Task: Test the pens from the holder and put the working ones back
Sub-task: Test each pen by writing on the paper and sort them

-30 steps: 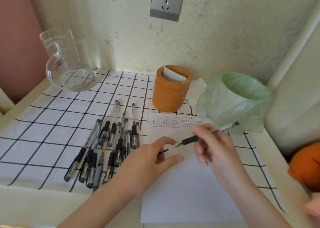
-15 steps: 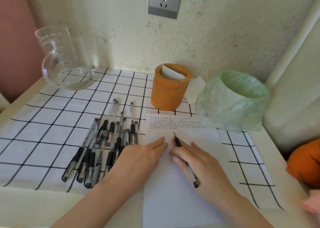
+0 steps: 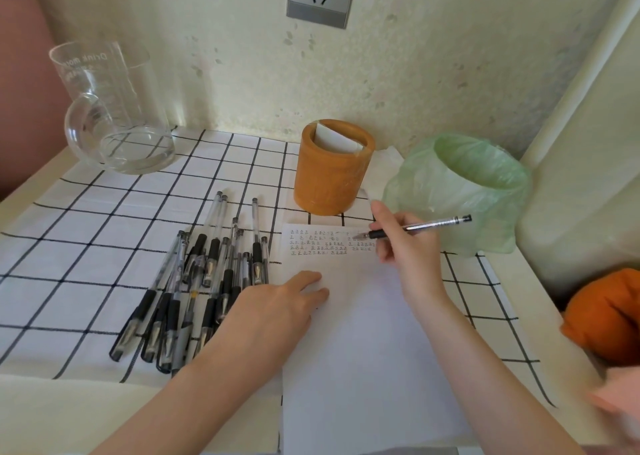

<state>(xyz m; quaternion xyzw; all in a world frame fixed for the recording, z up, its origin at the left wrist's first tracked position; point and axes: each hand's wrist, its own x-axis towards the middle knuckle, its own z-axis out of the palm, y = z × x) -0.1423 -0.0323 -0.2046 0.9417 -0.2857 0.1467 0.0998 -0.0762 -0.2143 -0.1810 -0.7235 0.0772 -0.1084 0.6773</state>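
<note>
While the right hand (image 3: 408,246) pinched one gel pen (image 3: 419,227) over the test marks (image 3: 329,243) at mid-frame and the left hand (image 3: 277,309) lay flat on the paper (image 3: 363,350), gripping nothing, the pile of pens (image 3: 194,281) on the counter (image 3: 86,413) and the orange holder (image 3: 332,170), showing no pens, suggested returning had not begun.

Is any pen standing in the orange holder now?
No, the orange holder shows only white paper; the spare pens lie on the cloth.
</note>
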